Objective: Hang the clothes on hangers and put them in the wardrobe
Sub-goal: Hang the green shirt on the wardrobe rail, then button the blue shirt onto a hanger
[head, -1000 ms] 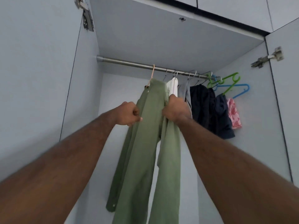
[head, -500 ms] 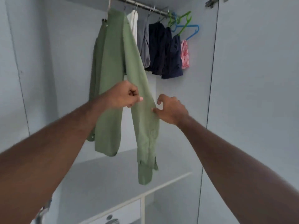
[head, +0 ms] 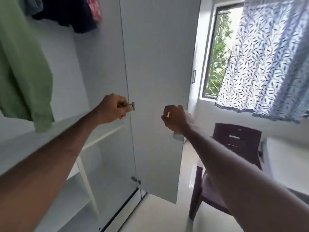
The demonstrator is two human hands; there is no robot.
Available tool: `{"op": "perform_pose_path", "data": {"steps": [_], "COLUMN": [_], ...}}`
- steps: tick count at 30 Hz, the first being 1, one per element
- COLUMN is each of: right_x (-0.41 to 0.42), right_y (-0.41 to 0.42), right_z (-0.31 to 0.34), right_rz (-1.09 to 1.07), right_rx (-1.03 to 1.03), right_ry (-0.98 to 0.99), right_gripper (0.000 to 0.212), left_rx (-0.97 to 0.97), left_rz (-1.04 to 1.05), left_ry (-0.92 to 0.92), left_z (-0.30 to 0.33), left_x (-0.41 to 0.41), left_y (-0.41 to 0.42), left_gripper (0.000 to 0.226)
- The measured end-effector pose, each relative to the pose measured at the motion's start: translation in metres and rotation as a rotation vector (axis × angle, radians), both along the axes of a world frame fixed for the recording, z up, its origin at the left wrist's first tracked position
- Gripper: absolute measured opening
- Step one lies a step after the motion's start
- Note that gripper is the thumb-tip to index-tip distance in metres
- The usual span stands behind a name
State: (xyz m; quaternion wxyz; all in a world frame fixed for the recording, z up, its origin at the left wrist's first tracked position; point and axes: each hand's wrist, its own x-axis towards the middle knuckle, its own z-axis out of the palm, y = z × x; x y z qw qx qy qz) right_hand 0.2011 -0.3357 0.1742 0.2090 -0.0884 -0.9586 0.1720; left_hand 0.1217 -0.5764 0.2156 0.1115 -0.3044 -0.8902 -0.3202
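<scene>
The green shirt [head: 25, 64] hangs in the wardrobe at the upper left, and its lower hem falls just above the white shelf [head: 33, 141]. Dark clothes [head: 66, 14] and a pink garment [head: 95, 7] hang further right along the top edge. My left hand [head: 114, 108] is curled into a fist and holds nothing, just in front of the middle door hinge [head: 132, 106]. With its fingers loosely curled and empty, my right hand [head: 175, 118] is in front of the open wardrobe door [head: 158, 67]. The rail and the hangers are out of view.
The open door stands between the wardrobe and the room. A dark plastic chair [head: 234, 153] stands behind it on the right, under a window [head: 215, 52] with a leaf-patterned curtain [head: 267, 61]. Lower shelves with a divider [head: 87, 181] sit below.
Both hands have let go of the green shirt and dropped away to the right. The view has swung down and right, from the rail to the open door and the window.
</scene>
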Motion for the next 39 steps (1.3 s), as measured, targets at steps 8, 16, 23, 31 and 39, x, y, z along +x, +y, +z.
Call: {"op": "perform_pose_path", "data": {"steps": [8,16,23,31,39], "right_x": [0.226,0.447,0.611,0.726,0.803], "right_y": [0.144,0.249,0.327,0.423,0.519], "right_z": [-0.088,-0.145,-0.174,-0.192,-0.206], "right_rz": [-0.292,-0.755,-1.124,-1.359,-1.496], "right_rx": [-0.061,-0.223,-0.315,-0.365,-0.398], "right_ry": [-0.188,-0.211,-0.214,-0.199,-0.150], "right_gripper": [0.018,0.010,0.012,0.008,0.009], "left_rx": [-0.120,-0.190,-0.289,-0.347,-0.404], "left_rz": [-0.386,-0.845,-1.110,-1.365,-1.481], "left_ry": [-0.210,-0.265,-0.391,-0.403,-0.413], "left_z": [-0.107,-0.164,-0.206,-0.222,-0.248], "left_x": [0.153,0.324,0.474,0.578,0.663], "left_y": [0.200,0.390,0.541,0.684,0.817], "left_gripper": [0.023,0.022,0.030,0.028,0.026]}}
